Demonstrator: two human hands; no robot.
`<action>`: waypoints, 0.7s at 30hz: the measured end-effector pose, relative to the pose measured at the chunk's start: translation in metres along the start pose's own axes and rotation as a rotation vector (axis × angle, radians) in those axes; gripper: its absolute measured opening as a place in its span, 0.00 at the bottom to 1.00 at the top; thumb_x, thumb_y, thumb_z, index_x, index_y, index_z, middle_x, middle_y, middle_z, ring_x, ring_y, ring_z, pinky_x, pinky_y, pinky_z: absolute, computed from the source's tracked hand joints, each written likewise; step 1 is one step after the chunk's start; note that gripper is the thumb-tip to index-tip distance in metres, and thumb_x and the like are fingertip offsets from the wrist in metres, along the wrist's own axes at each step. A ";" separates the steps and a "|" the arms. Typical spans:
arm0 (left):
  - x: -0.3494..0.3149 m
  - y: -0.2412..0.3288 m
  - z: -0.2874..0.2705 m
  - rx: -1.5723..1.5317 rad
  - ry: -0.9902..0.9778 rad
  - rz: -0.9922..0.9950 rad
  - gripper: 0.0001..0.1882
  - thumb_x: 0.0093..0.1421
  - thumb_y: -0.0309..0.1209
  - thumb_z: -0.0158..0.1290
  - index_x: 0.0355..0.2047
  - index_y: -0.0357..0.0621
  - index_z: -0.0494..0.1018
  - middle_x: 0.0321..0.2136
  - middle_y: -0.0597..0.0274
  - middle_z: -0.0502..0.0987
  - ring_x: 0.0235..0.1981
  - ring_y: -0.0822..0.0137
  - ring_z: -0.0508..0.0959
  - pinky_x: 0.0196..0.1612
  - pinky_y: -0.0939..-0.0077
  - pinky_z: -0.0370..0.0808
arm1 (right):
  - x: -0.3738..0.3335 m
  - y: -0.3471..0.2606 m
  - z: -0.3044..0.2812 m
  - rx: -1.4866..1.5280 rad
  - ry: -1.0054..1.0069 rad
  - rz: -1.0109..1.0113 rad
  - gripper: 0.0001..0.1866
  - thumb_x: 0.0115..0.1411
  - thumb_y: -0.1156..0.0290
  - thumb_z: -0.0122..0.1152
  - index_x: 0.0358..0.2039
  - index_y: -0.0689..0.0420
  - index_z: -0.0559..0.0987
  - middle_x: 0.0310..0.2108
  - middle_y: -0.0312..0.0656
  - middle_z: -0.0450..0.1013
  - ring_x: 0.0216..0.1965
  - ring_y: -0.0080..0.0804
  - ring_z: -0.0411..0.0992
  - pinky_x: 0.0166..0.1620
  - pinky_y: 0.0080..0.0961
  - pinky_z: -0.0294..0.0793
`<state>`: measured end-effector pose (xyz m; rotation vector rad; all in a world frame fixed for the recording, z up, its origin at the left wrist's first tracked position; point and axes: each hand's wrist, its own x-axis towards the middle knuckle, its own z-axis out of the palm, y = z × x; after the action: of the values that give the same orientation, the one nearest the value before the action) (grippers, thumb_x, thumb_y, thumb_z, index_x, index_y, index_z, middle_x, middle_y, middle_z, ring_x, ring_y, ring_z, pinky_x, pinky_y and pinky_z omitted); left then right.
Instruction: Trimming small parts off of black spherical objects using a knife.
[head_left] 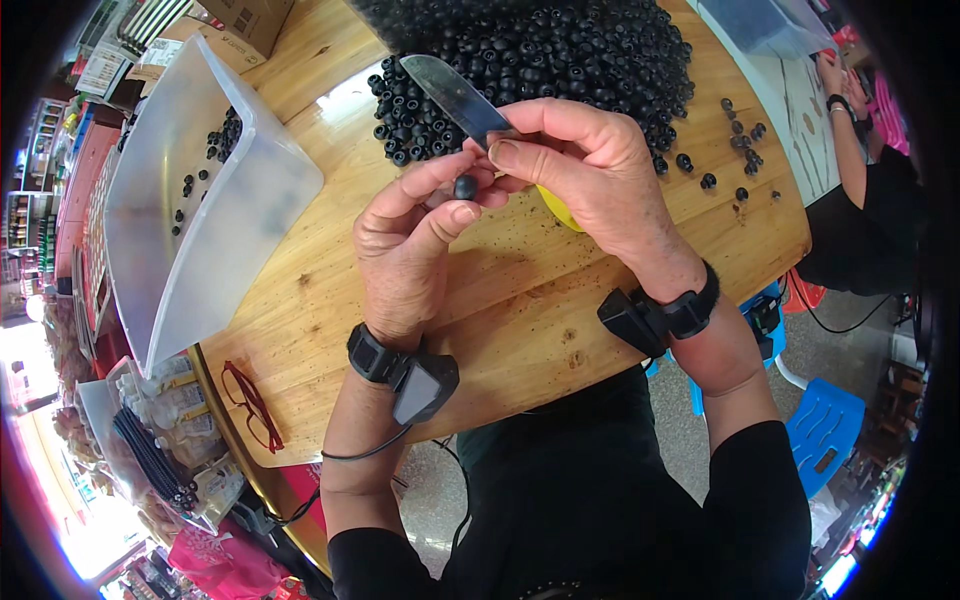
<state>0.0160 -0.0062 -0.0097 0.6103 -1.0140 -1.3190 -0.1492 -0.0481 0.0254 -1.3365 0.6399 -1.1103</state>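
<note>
Between the thumb and fingers of my left hand [405,235] is a small round black bead [465,187]. My right hand [595,175] grips a knife [445,95] near the base of its blade. The blade points up and to the left, above the table, and my right fingertips meet those of my left hand. Something yellow [562,210] shows under my right hand; I cannot tell whether it is the knife's handle. Just beyond both hands lies a big heap of black beads [540,65] with holes in them.
A translucent plastic bin [215,245] with some black beads inside stands at the left of the wooden table [500,330]. Red glasses [250,405] lie at its near left edge. Loose beads [741,193] are scattered right. Another person's arm [848,150] is at far right, above a blue stool [825,435].
</note>
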 end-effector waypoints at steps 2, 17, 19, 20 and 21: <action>0.000 0.002 0.001 0.029 0.023 -0.002 0.17 0.54 0.17 0.54 0.46 0.36 0.73 0.40 0.54 0.77 0.38 0.62 0.78 0.46 0.71 0.76 | 0.000 0.001 0.000 -0.007 0.009 -0.009 0.08 0.59 0.78 0.56 0.39 0.65 0.77 0.32 0.40 0.77 0.34 0.23 0.76 0.37 0.18 0.78; 0.033 0.135 -0.044 1.349 0.520 0.639 0.13 0.53 0.18 0.56 0.40 0.39 0.78 0.31 0.63 0.78 0.33 0.74 0.77 0.36 0.82 0.72 | 0.003 -0.004 -0.007 0.117 0.181 -0.041 0.11 0.59 0.76 0.57 0.43 0.62 0.77 0.36 0.41 0.77 0.36 0.23 0.75 0.36 0.17 0.78; 0.044 0.152 -0.065 1.740 0.518 0.608 0.14 0.53 0.22 0.57 0.41 0.42 0.77 0.34 0.59 0.78 0.35 0.66 0.78 0.39 0.76 0.73 | 0.003 -0.006 -0.007 0.103 0.179 -0.059 0.11 0.59 0.76 0.57 0.43 0.62 0.77 0.36 0.41 0.77 0.36 0.24 0.76 0.36 0.17 0.78; 0.049 0.153 -0.071 1.772 0.472 0.629 0.16 0.52 0.24 0.58 0.43 0.43 0.76 0.36 0.58 0.78 0.38 0.58 0.77 0.43 0.70 0.71 | 0.003 -0.006 -0.007 0.104 0.181 -0.060 0.11 0.59 0.76 0.57 0.43 0.62 0.77 0.36 0.41 0.77 0.36 0.24 0.76 0.36 0.17 0.78; 0.049 0.152 -0.076 1.773 0.469 0.630 0.16 0.52 0.24 0.58 0.43 0.43 0.76 0.36 0.58 0.78 0.38 0.58 0.77 0.43 0.70 0.71 | 0.004 -0.005 -0.007 0.102 0.183 -0.070 0.11 0.59 0.76 0.57 0.43 0.62 0.76 0.36 0.41 0.77 0.36 0.24 0.75 0.36 0.17 0.78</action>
<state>0.1547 -0.0372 0.0964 1.5789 -1.5956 0.5836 -0.1550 -0.0535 0.0301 -1.1864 0.6645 -1.3158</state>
